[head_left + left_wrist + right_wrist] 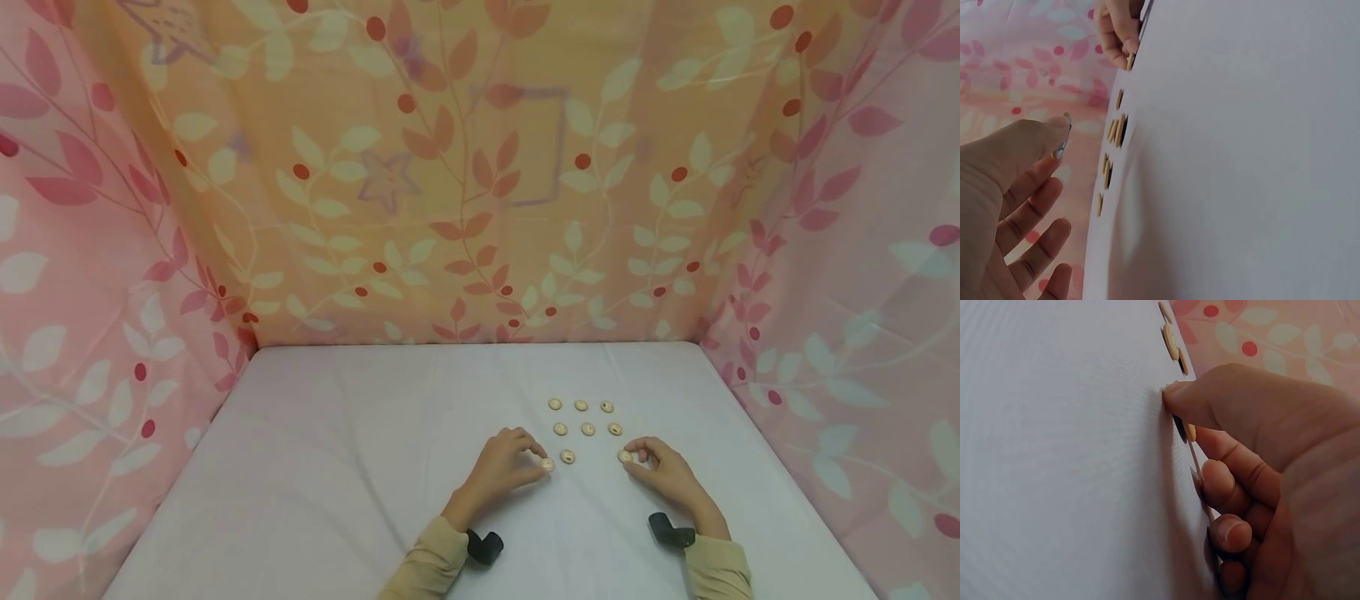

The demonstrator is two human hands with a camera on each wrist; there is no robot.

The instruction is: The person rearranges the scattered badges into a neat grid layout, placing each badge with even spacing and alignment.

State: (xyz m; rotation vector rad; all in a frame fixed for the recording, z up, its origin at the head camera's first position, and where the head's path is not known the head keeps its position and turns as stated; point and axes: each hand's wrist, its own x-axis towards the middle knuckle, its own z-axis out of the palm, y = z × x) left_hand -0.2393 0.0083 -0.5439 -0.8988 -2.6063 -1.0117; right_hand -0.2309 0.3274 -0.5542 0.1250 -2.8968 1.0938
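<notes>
Small round pale wooden discs with dark marks lie on the white table; three form a back row, among them a middle disc (581, 405), and three more form a row in front. A single front disc (567, 457) sits between the hands. My left hand (504, 467) pinches a disc (548, 464) between thumb and index finger, and the left wrist view shows this disc (1064, 141) edge-on, raised off the table. At the right end of the front row, my right hand (667, 475) pinches another disc (625, 456) low at the tabletop; its thumb mostly hides it in the right wrist view.
The white-covered table (315, 467) stretches left and forward of the hands. Patterned cloth hangs at the back (465, 275) and along both sides. A black wrist mount (486, 547) is on the left wrist, and another black mount (670, 531) is on the right.
</notes>
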